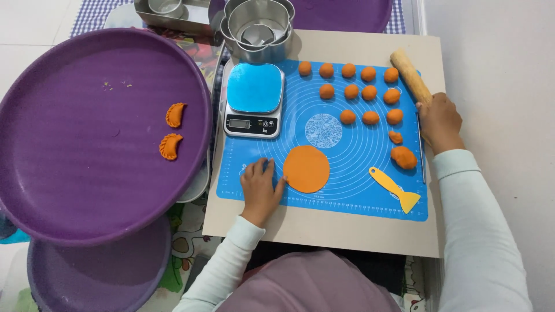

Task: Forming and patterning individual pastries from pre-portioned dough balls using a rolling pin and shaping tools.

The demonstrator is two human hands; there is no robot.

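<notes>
Two crimped pastries (171,130) lie on the purple tray (69,190) at left, many dough balls (358,91) wait upper right, while the left hand (260,188) rests spread beside the rolled disc (306,169) and the right hand (440,120) closes around the rolling pin (410,75).

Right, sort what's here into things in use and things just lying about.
In use:
left hand beside the flat orange dough disc
right hand on the wooden rolling pin
blue silicone mat

Lying about:
yellow scraper
kitchen scale
nested metal cutters
</notes>
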